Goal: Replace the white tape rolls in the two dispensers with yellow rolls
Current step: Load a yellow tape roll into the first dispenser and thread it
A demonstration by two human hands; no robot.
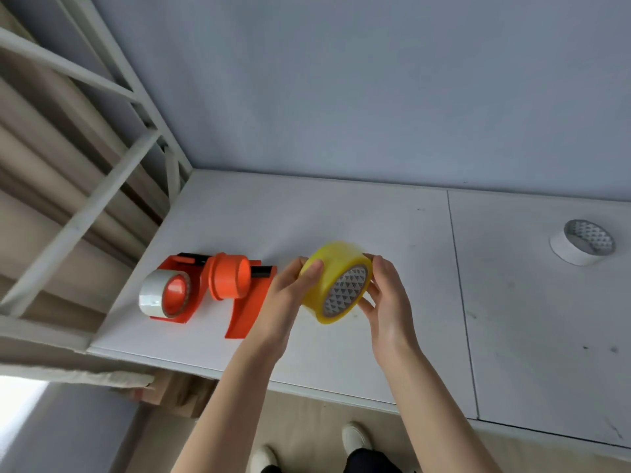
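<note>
A yellow tape roll [333,268] is held in the air above the white table [375,216], its open core facing me. My left hand [290,295] grips its left side and my right hand [382,295] grips its right side. To the left lie two orange dispensers. The left dispenser [172,317] carries a white tape roll [153,291] on its hub. The right dispenser [244,312] has a bare orange hub [228,274] with no roll on it. Another white tape roll [580,242] lies flat at the table's far right.
A white metal frame [102,186] rises at the table's left end, and a grey wall [341,80] runs behind the table. A seam [461,302] splits the tabletop. Below the front edge I see cardboard [177,394] and my shoes [355,436] on the floor.
</note>
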